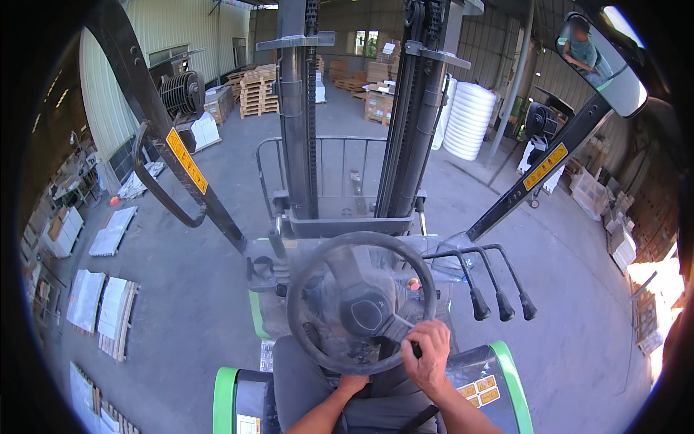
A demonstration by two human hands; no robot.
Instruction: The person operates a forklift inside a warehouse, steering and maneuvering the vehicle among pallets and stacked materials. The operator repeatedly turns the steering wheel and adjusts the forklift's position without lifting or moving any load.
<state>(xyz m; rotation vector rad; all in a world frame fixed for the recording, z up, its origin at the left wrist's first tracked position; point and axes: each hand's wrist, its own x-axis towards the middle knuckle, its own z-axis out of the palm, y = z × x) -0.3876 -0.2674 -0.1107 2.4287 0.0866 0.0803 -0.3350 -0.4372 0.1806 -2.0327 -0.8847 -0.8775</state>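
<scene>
I sit at the controls of a forklift. My right hand (429, 356) is closed on the lower right of the black steering wheel (298, 289), its fingers wrapped over the rim by a dark knob-like part. Low in my lap, just below the wheel, lies my left hand (352, 383); its fingers are hidden by the rim and my legs. Three bent black control levers (502, 311) stand to the right of the wheel. A red button (413, 284) shows behind the rim, on the dusty console.
The dark mast (298, 108) rises ahead, with a load backrest (332, 163) beyond. Wooden pallets (259, 92) are stacked far left of the mast. White wrapped rolls (470, 119) stand right. Flat white stacks (116, 315) line the left floor. A mirror (614, 72) hangs upper right.
</scene>
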